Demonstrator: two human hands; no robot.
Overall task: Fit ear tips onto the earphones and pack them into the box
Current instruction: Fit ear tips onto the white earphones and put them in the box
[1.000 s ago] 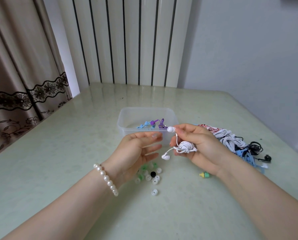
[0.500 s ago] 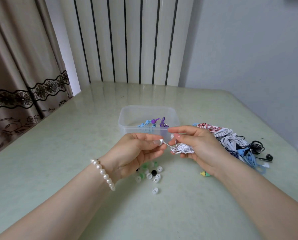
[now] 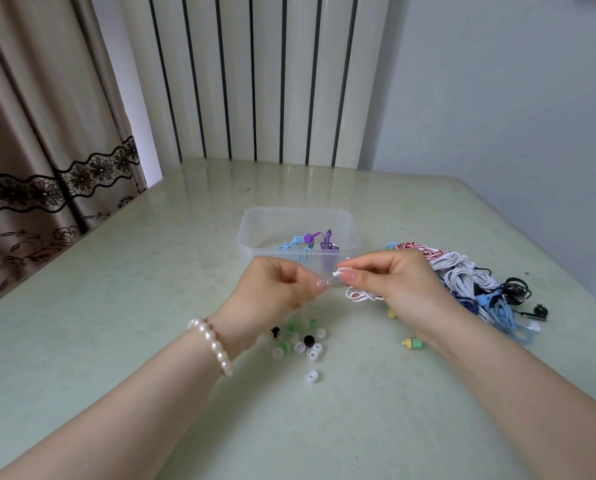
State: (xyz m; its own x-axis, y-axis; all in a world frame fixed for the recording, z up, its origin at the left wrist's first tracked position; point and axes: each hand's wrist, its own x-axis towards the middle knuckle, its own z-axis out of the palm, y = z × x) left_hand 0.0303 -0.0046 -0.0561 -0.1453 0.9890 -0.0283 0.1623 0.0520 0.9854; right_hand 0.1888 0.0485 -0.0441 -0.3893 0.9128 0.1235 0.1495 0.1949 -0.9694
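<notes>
My right hand (image 3: 398, 287) holds a coiled white earphone (image 3: 360, 294) and pinches one of its white earbuds at its fingertips. My left hand (image 3: 275, 289) meets it, its fingertips pinching a small clear ear tip (image 3: 324, 282) against that earbud. Both hands hover just in front of the clear plastic box (image 3: 255, 233), which holds blue and purple earphones (image 3: 310, 242). Loose ear tips (image 3: 303, 344), white, green and black, lie on the table below my left hand.
A pile of coiled earphones (image 3: 469, 282), white, red-striped, blue and black, lies right of the box. A yellow-green earbud (image 3: 412, 342) sits by my right wrist. The pale green table (image 3: 116, 306) ends at a curtain on the left and walls behind.
My left hand has gone from open to pinching at the earbud held by my right hand. Both hands rose slightly and came together in front of the box.
</notes>
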